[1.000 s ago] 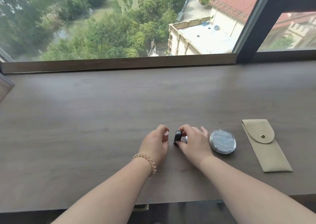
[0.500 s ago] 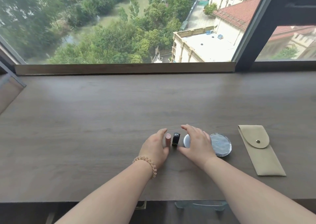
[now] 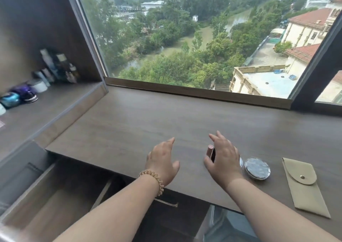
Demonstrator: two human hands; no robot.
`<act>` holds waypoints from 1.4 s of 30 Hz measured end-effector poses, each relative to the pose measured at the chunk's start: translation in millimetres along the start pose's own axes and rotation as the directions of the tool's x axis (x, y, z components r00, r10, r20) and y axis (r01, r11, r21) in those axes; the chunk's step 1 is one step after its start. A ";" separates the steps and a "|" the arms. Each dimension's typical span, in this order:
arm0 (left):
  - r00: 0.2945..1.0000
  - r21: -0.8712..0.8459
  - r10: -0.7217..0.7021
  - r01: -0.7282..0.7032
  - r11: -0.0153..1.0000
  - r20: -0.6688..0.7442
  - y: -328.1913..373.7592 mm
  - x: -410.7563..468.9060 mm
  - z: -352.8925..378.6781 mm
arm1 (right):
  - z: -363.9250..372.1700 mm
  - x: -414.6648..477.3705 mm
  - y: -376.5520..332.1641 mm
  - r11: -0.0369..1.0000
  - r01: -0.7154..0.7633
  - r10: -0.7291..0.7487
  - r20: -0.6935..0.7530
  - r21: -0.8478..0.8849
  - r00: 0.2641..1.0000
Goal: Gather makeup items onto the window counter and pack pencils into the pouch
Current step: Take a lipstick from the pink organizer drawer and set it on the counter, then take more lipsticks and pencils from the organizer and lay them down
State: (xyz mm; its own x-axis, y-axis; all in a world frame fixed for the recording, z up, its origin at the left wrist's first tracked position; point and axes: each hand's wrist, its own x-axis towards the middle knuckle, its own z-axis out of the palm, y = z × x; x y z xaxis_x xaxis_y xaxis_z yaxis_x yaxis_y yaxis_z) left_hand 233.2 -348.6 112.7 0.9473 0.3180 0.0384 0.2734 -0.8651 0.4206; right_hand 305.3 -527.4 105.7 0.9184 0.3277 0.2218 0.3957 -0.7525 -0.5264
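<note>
On the dark wood window counter (image 3: pixel 129 123) a pink lipstick tube (image 3: pixel 210 150) stands upright, a dark tube beside it mostly hidden by my right hand (image 3: pixel 223 156). That hand hovers open over them, fingers spread, holding nothing. My left hand (image 3: pixel 162 160), with a coiled band on the wrist, is lifted open to the left of the tubes, apart from them. A round silver compact (image 3: pixel 257 167) lies right of my right hand, with a sliver of a second round item at its left. A beige snap pouch (image 3: pixel 305 186) lies flat and closed at the far right.
A side shelf (image 3: pixel 46 110) at the left carries several blurred bottles and jars (image 3: pixel 55 66). Below it an open drawer (image 3: pixel 37 195) juts out at the lower left. The window frame runs along the counter's back edge.
Both hands have let go of the two tubes and lifted off them; my left hand has moved left. The view has swung left, bringing in the shelf and the drawer.
</note>
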 end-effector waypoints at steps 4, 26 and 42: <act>0.994 0.045 -0.103 0.105 0.993 -0.040 -42.6 -43.3 -32.1 | 25.0 -20.4 -56.4 0.992 0.126 -0.122 0.130 -0.026 0.984; 0.835 0.172 -0.382 0.477 0.862 -0.396 -363.9 -185.8 -274.5 | 196.4 -74.6 -475.9 0.834 0.527 -0.552 0.270 0.162 0.789; 0.706 0.218 -0.489 0.658 0.721 -0.513 -516.2 -169.1 -337.5 | 316.4 -16.1 -621.5 0.690 0.689 -0.718 0.327 0.222 0.614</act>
State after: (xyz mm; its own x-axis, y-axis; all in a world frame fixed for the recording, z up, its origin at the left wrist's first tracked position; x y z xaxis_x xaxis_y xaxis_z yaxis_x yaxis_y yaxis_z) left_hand -124.5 175.2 195.0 0.4493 0.8462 0.2863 0.8566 -0.4991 0.1307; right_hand 42.9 115.7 169.6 0.2781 0.9287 0.2455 0.9042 -0.1669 -0.3931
